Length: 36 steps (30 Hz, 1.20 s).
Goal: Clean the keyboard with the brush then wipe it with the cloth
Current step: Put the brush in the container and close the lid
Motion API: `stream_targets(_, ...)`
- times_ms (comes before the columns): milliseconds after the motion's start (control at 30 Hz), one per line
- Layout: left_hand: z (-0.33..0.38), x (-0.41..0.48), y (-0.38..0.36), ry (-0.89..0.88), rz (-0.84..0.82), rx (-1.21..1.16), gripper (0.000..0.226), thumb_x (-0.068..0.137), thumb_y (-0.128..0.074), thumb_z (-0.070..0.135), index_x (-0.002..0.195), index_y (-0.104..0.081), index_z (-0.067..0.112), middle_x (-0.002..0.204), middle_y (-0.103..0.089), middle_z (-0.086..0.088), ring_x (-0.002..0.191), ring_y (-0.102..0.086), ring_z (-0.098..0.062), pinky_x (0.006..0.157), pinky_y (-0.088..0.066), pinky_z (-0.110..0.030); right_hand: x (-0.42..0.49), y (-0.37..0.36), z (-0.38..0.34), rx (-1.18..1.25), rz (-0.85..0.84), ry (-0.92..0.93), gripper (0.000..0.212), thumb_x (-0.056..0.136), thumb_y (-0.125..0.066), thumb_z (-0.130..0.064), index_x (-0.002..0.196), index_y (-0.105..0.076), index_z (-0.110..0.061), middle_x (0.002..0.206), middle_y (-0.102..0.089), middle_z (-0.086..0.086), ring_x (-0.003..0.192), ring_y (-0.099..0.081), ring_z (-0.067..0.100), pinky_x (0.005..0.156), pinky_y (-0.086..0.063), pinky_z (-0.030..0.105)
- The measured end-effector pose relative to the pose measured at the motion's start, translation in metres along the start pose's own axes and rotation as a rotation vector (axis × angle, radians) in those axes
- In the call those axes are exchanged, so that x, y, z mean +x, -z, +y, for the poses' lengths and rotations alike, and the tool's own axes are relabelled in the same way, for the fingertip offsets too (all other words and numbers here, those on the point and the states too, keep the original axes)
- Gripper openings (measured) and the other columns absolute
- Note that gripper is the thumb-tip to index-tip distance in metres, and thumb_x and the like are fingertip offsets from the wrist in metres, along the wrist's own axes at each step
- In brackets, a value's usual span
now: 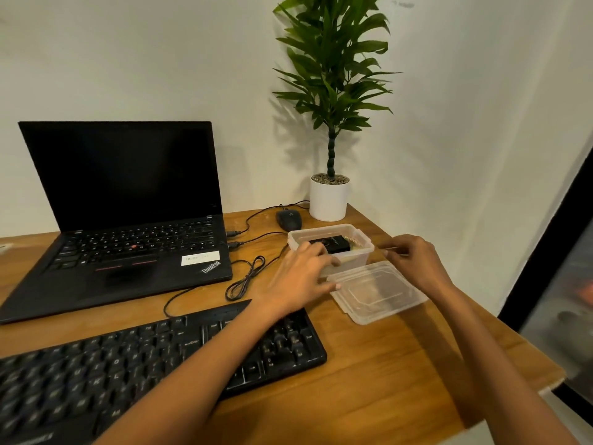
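Forearms stretch forward, the left crossing one keyboard. Left hand bends its fingers over one clear box's near wall, grip unclear, thumb tip at one lid. Right hand pinches one thin pale stick beside the box.

Fig.: Office/home-office desk corner: wooden tabletop w/ open laptop, ext. keyboard, wired mouse & potted plant, set against plain white walls. USB cables plugged into laptop's right side, trailing across tabletop.
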<state>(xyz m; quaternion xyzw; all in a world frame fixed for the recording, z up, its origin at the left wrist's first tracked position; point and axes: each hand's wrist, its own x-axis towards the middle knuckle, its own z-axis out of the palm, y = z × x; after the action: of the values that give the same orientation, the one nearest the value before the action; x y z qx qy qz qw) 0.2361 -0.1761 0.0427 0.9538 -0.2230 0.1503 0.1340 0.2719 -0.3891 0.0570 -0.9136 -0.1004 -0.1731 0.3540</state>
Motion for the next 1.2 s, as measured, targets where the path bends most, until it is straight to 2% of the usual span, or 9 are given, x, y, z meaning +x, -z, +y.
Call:
stream_targets(133, 0.002, -0.008, -0.003, -0.025, -0.105, 0.03, 0.036, 0.083, -0.058, 0.046, 0.114, -0.059, 0.029, 0.113, -0.052, 0.007, 0.107, -0.042, -0.01, 0.091, -0.037, -0.029, -0.015, 0.007, 0.021, -0.038, -0.036, -0.055, 0.018, 0.086, -0.061, -0.013, 0.103, -0.068, -0.013, 0.115, -0.062, 0.011, 0.099, -0.058, 0.024, 0.087, -0.05, 0.037)
stream_targets(233, 0.002, -0.011, -0.009, -0.06, -0.166, 0.045, 0.036, 0.082, -0.06, 0.045, 0.114, -0.059, 0.029, 0.119, -0.053, 0.005, 0.113, -0.041, -0.012, 0.092, -0.036, -0.031, -0.026, 0.008, 0.031, -0.053, -0.05, -0.096, 0.019, 0.087, -0.059, -0.012, 0.104, -0.068, -0.014, 0.119, -0.059, 0.009, 0.104, -0.055, 0.024, 0.088, -0.048, 0.036)
stream_targets(367, 0.005, -0.015, -0.01, -0.098, -0.173, 0.08, 0.034, 0.086, -0.057, 0.041, 0.118, -0.057, 0.027, 0.123, -0.052, 0.003, 0.116, -0.043, -0.014, 0.093, -0.04, -0.034, -0.034, 0.007, 0.04, -0.038, -0.066, -0.122, 0.021, 0.089, -0.055, -0.009, 0.105, -0.067, -0.013, 0.12, -0.059, 0.009, 0.103, -0.053, 0.02, 0.088, -0.046, 0.033)
stream_targets(467, 0.007, -0.014, -0.008, -0.12, -0.156, 0.096, 0.026, 0.087, -0.057, 0.037, 0.11, -0.061, 0.025, 0.119, -0.055, 0.002, 0.112, -0.047, -0.015, 0.089, -0.045, -0.037, -0.036, 0.005, 0.043, -0.04, -0.09, -0.135, 0.022, 0.09, -0.053, -0.008, 0.107, -0.067, -0.01, 0.118, -0.061, 0.01, 0.094, -0.05, 0.014, 0.085, -0.047, 0.031)
stream_targets(567, 0.007, -0.014, -0.01, -0.115, -0.149, 0.067, 0.021, 0.086, -0.059, 0.034, 0.104, -0.062, 0.024, 0.111, -0.062, 0.003, 0.104, -0.055, -0.015, 0.083, -0.05, -0.038, -0.036, 0.003, 0.044, -0.013, -0.087, -0.157, 0.025, 0.09, -0.055, -0.015, 0.112, -0.064, -0.007, 0.117, -0.062, 0.011, 0.095, -0.053, 0.017, 0.084, -0.046, 0.031)
stream_targets(700, 0.005, -0.014, -0.013, -0.096, -0.157, 0.016, 0.017, 0.086, -0.061, 0.031, 0.1, -0.062, 0.022, 0.104, -0.065, 0.003, 0.097, -0.059, -0.015, 0.081, -0.051, -0.038, -0.038, 0.003, 0.042, 0.097, -0.043, -0.192, 0.032, 0.09, -0.055, -0.023, 0.116, -0.061, -0.005, 0.118, -0.062, 0.012, 0.107, -0.056, 0.028, 0.085, -0.045, 0.034)
stream_targets(867, 0.003, -0.016, -0.003, -0.161, -0.128, -0.011, 0.01, 0.086, -0.061, 0.027, 0.094, -0.06, 0.021, 0.101, -0.063, 0.005, 0.092, -0.057, -0.011, 0.08, -0.05, -0.034, -0.04, 0.007, 0.045, 0.377, 0.057, -0.307, 0.035, 0.087, -0.056, -0.036, 0.109, -0.066, -0.011, 0.111, -0.065, 0.005, 0.102, -0.059, 0.025, 0.09, -0.05, 0.043)
stream_targets(1000, -0.006, -0.017, 0.004, -0.156, -0.04, -0.076, 0.007, 0.087, -0.058, 0.026, 0.093, -0.059, 0.022, 0.096, -0.064, 0.008, 0.088, -0.059, -0.007, 0.078, -0.051, -0.034, -0.041, 0.013, 0.036, 0.602, 0.082, -0.334, 0.025, 0.091, -0.052, -0.028, 0.101, -0.067, -0.01, 0.098, -0.065, 0.004, 0.09, -0.06, 0.019, 0.067, -0.052, 0.024)
stream_targets(1200, -0.015, -0.014, 0.017, 0.033, 0.115, -0.332, 0.013, 0.09, -0.056, 0.025, 0.101, -0.059, 0.021, 0.097, -0.061, 0.011, 0.086, -0.056, -0.001, 0.076, -0.049, -0.018, -0.022, 0.017, 0.016, 0.746, 0.13, -0.209, 0.033, 0.092, -0.048, -0.027, 0.118, -0.058, -0.009, 0.115, -0.058, 0.007, 0.105, -0.057, 0.023, 0.089, -0.05, 0.031)
